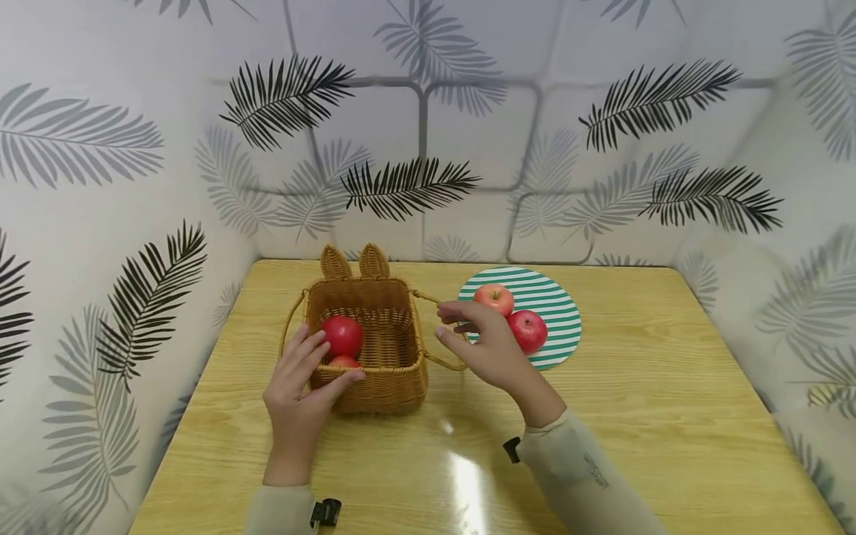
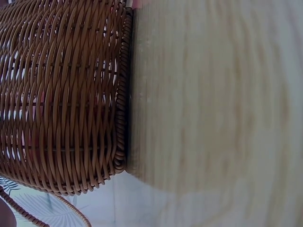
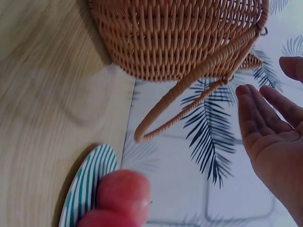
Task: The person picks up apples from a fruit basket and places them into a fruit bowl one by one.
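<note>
A brown wicker basket (image 1: 384, 386) with two ear-shaped pieces on its back rim stands on the table. Inside lie a red apple (image 1: 343, 336) and, partly hidden by the front rim, another apple (image 1: 345, 362). My left hand (image 1: 294, 379) rests at the basket's front left corner, its fingers over the left rim and its thumb along the front one. Beside the right handle (image 3: 163, 106), my right hand (image 3: 272, 125) hangs in the air, fingers loosely extended and nothing between them. That handle sticks out sideways from the basket.
Right of the basket, a round green-and-white striped mat (image 1: 562, 327) bears a lighter red apple (image 1: 493, 297) and a darker red apple (image 1: 528, 331). The wooden table (image 1: 642, 416) meets a leaf-patterned wall (image 1: 481, 134) at the back and sides.
</note>
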Motion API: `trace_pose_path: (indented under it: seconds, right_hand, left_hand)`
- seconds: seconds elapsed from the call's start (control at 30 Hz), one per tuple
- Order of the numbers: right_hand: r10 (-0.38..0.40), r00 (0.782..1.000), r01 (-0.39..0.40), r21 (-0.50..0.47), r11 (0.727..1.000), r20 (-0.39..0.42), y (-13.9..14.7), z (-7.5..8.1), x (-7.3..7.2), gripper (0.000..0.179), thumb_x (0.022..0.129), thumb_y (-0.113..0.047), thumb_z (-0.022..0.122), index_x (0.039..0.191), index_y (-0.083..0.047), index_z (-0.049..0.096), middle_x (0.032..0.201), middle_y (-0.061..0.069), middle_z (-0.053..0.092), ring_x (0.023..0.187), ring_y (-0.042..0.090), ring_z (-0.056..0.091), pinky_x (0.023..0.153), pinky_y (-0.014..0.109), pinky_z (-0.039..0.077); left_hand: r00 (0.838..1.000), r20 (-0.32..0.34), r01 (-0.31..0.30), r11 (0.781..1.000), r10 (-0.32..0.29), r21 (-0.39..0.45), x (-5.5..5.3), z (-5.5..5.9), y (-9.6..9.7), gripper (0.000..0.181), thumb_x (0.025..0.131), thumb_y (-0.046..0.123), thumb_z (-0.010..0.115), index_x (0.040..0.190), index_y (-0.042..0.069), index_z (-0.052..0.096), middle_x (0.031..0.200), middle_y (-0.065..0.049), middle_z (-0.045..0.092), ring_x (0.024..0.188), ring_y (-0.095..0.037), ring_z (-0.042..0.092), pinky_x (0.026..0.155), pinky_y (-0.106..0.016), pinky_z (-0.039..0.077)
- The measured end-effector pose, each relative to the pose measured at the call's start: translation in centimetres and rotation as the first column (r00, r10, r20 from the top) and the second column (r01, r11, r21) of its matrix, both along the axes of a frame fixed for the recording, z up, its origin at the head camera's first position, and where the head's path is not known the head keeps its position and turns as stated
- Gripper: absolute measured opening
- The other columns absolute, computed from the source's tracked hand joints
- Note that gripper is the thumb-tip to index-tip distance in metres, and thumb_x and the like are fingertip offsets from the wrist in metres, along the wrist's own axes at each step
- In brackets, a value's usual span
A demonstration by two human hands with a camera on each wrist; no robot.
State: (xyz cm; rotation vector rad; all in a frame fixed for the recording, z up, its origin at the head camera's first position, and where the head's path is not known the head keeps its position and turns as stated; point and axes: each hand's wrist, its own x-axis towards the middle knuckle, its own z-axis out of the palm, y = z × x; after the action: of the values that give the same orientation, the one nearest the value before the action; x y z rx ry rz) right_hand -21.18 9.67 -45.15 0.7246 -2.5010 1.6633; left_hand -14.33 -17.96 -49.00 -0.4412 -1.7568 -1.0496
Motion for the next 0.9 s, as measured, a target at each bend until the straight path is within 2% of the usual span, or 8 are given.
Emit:
trace_pose_path:
  seconds: [0.13,0.33,0.5,0.73,0.9]
  right_hand:
    - [0.047,0.999,-0.047,0.016,0.999,-0.009,-1.5,0.7,-0.3,0.035,0.092,-0.014,0.069,0.125,-0.003,0.064,0.118,0.014,0.068,0.102,0.026,0.067,0.089,0.044,0.056]
    - [0.077,0.996,-0.075,0.036,0.997,-0.055,-3.2,1.5,-1.0,0.03,0.092,-0.024,0.07,0.119,-0.011,0.068,0.11,0.001,0.07,0.097,0.013,0.067,0.086,0.032,0.057]
    - [0.107,0.992,-0.101,0.082,0.991,-0.074,-4.1,2.1,-1.5,0.031,0.092,-0.029,0.07,0.119,-0.014,0.068,0.108,-0.003,0.068,0.097,0.012,0.067,0.087,0.032,0.057]
    - [0.231,0.972,-0.234,0.243,0.941,0.041,-4.5,5.2,-2.1,0.039,0.091,-0.033,0.069,0.123,-0.012,0.065,0.115,-0.004,0.067,0.108,0.016,0.064,0.093,0.036,0.055]
    - [0.274,0.96,-0.277,0.291,0.916,0.053,-5.5,6.7,-3.0,0.04,0.091,-0.036,0.069,0.123,-0.012,0.065,0.112,-0.005,0.067,0.104,0.013,0.065,0.09,0.031,0.055]
  left_hand:
    - [1.0,0.007,0.0,1.0,0.0,-0.001,0.1,0.0,0.1,0.056,0.054,0.022,0.094,0.099,-0.006,0.075,0.105,-0.028,0.071,0.119,-0.044,0.06,0.104,-0.039,0.048]
    - [1.0,0.003,-0.003,1.0,0.003,-0.004,0.0,-0.2,0.2,0.056,0.053,0.023,0.094,0.098,-0.005,0.076,0.109,-0.022,0.072,0.118,-0.045,0.06,0.103,-0.04,0.049]
    - [1.0,0.01,-0.009,1.0,0.01,-0.008,-0.1,-0.5,0.2,0.056,0.054,0.024,0.094,0.099,-0.005,0.076,0.11,-0.021,0.072,0.12,-0.043,0.06,0.103,-0.04,0.049]
    - [1.0,0.0,-0.017,1.0,0.017,-0.011,-0.3,-0.7,0.3,0.058,0.056,0.027,0.093,0.1,-0.004,0.075,0.11,-0.021,0.072,0.119,-0.044,0.06,0.102,-0.045,0.049]
    - [0.999,-0.023,-0.035,0.999,0.035,0.005,-0.4,-0.7,0.3,0.057,0.056,0.029,0.094,0.098,-0.004,0.076,0.107,-0.023,0.072,0.115,-0.047,0.061,0.102,-0.044,0.049]
